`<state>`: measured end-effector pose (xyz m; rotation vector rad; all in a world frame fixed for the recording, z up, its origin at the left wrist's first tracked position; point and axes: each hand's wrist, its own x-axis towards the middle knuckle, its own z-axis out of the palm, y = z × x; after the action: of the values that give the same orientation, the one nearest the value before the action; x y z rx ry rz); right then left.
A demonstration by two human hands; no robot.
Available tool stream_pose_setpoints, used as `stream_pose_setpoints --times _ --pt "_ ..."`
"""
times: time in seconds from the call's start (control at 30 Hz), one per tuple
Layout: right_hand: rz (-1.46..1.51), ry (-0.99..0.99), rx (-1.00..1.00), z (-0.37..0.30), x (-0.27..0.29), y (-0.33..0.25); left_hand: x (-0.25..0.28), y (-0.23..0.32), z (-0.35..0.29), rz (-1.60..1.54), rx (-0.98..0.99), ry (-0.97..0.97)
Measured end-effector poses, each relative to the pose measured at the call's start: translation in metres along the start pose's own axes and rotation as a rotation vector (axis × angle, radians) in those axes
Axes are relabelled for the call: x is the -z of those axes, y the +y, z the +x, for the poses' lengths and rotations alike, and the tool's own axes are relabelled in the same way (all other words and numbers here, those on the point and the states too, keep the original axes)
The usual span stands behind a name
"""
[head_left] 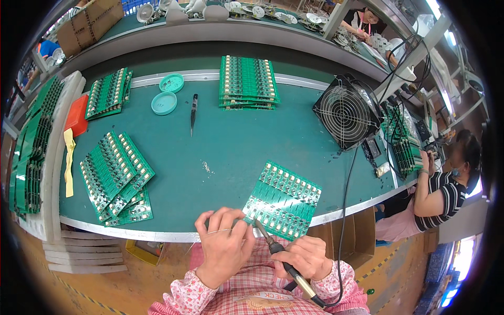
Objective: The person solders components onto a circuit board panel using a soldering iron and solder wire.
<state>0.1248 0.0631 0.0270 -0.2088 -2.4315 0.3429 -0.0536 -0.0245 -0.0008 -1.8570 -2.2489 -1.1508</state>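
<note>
Nearest the body, the right hand (pixel 307 257) is wrapped around the dark handle of a soldering iron (pixel 278 257), its cable trailing off past the pink checked sleeve; the iron's tip points up and left to the near corner of a green circuit board panel (pixel 283 199). The left hand (pixel 223 244) has its fingers pinched narrow around a thin strand of solder wire (pixel 218 231), feeding it toward that same corner. The panel lies tilted on the green bench mat (pixel 236 142), its near edge just at the metal lip of the table.

As a judgement, the work is partway along: the iron sits at the panel's very first corner, so most of this panel's joints likely remain, though which ones are already soldered is too small to tell. To the left, a fanned stack of boards (pixel 115 176) lies well apart, with another smaller stack (pixel 108 93) behind it; whether these are finished or waiting cannot be told.

Further back lie a dark hand tool (pixel 193 111), two teal round lids (pixel 167 94), a neat pile of boards (pixel 248 83) and a black fan (pixel 345 111) at the right
</note>
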Motion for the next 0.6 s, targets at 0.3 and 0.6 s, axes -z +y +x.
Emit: stream_pose_setpoints --times 0.3,0.6 --pt "0.260 0.141 -0.184 -0.010 0.014 0.005 0.004 -0.002 -0.002 -0.055 -0.020 0.011" --pt "0.072 -0.049 -0.263 -0.017 0.033 0.004 0.012 0.037 -0.006 -0.128 -0.225 -0.068"
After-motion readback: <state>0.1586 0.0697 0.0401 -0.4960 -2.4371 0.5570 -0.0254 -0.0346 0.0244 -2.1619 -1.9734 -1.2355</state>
